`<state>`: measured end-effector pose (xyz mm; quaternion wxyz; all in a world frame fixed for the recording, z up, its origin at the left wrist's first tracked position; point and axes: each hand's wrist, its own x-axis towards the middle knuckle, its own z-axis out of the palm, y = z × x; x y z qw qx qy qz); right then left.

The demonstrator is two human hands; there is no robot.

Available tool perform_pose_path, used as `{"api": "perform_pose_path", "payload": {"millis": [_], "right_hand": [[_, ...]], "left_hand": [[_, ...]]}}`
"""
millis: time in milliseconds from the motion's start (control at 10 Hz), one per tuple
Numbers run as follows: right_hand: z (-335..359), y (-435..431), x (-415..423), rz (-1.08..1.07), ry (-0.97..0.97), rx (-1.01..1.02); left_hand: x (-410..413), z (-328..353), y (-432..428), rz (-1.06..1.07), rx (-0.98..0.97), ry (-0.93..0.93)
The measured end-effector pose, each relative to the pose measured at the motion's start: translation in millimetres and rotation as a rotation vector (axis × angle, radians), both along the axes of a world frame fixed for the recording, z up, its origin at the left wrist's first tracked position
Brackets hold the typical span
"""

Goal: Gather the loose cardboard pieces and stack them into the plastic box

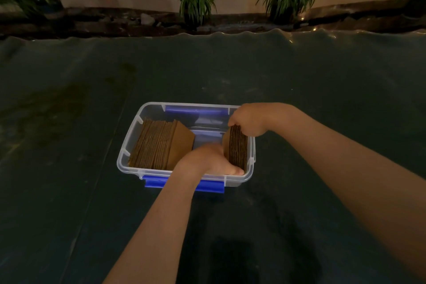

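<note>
- The clear plastic box [129, 145] sits mid-worktop [69, 191], its blue latch toward the person at 6 o'clock.
- A large stack of cardboard pieces [159, 145] already leans on edge against the 9 o'clock wall.
- The right hand [247, 120] has its fingers closed over the top of a smaller bundle [237, 150], which stands on edge at the 3 o'clock end, inside the box.
- The left hand [214, 161] presses flat against the bundle's 9 o'clock face, fingers wrapped round its near edge.
- To do this well, I judge: keep both hands squeezing so no piece fans out, lower until the edges reach the floor, then slide the bundle toward 9 o'clock against the large stack.
- Release the upper hand last, or the pieces may topple into the gap.
</note>
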<state>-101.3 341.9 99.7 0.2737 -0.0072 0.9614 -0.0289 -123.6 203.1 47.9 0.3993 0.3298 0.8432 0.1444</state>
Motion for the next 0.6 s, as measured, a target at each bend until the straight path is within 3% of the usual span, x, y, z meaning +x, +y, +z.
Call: {"api": "perform_pose_path", "payload": {"millis": [200,300,400,500,600], "right_hand": [[0.1,1.3,6.5,-0.094,0.065,-0.128],[5.1,5.6,15.9,-0.159,0.121,-0.257],[27.7,15.4,40.7,-0.342,0.254,-0.574],[56.0,21.1,64.9,-0.537,0.311,-0.965],[101.8,23.5,103.2,-0.600,0.215,-1.363]], "left_hand": [[0.0,7.4,-1.7,0.019,0.015,-0.009],[-0.6,11.7,-9.8,0.017,0.048,0.092],[2.3,34.1,-22.1,0.129,0.298,0.375],[2.4,71.3,-34.1,0.343,0.552,0.234],[0.8,134.5,-60.4,0.358,0.752,-0.541]]}}
